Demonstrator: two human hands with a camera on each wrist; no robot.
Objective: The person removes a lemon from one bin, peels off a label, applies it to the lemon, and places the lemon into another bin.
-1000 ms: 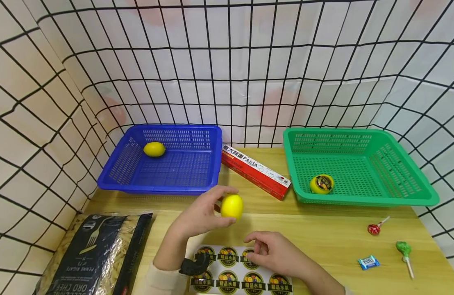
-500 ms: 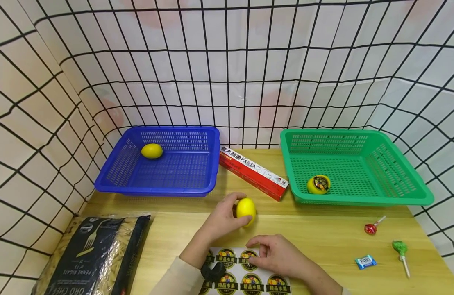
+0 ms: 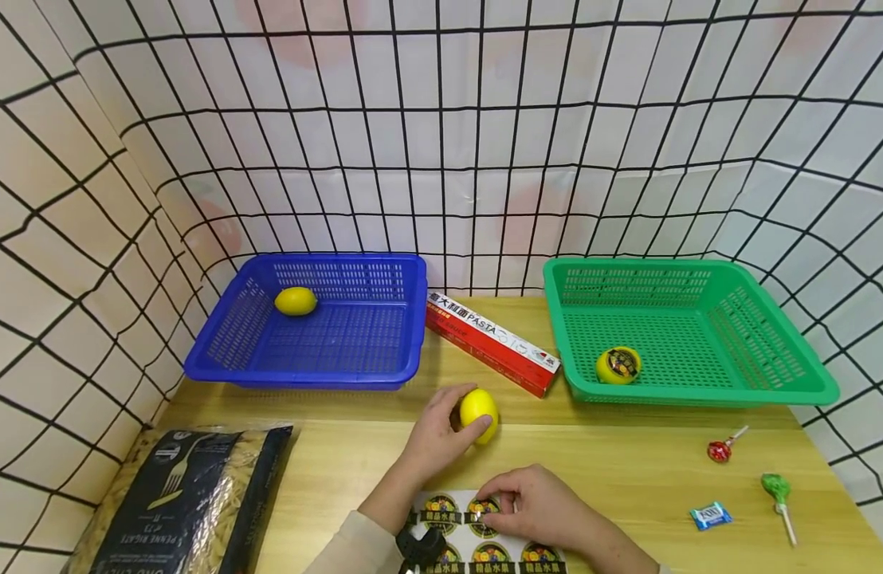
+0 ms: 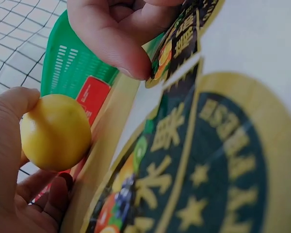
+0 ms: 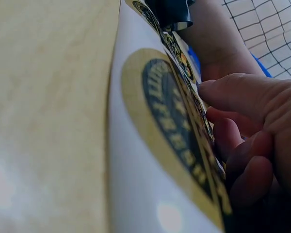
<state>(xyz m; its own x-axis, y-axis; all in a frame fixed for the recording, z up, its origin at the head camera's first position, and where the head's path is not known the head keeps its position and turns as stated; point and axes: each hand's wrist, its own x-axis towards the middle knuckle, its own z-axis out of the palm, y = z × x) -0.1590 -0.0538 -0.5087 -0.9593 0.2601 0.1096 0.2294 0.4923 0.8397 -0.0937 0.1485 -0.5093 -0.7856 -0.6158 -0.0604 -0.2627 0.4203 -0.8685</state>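
In the head view my left hand (image 3: 436, 434) holds a yellow lemon (image 3: 479, 414) low over the table, thumb on its near side. The left wrist view shows the lemon (image 4: 56, 132) between thumb and fingers. My right hand (image 3: 538, 504) is at a white sheet of round fruit stickers (image 3: 461, 552). Its index finger and thumb stand apart around one sticker (image 3: 477, 520), and the other fingers are bent. In the right wrist view the right thumb (image 5: 228, 94) reaches to the sticker sheet (image 5: 136, 160), which curves up slightly along its edge.
A blue basket (image 3: 305, 376) holds a lemon (image 3: 296, 301). A green basket (image 3: 700, 395) holds a stickered lemon (image 3: 618, 365). Between them lies a red pasta box (image 3: 492, 351). A penne bag (image 3: 190, 494) is left; two lollipops (image 3: 719, 451) and a blue-wrapped candy (image 3: 710, 515) are right.
My left hand has carried the lemon rightward and lower, toward the right hand, and has stayed nearly still over the last half second. My right hand has stayed at the sticker sheet.
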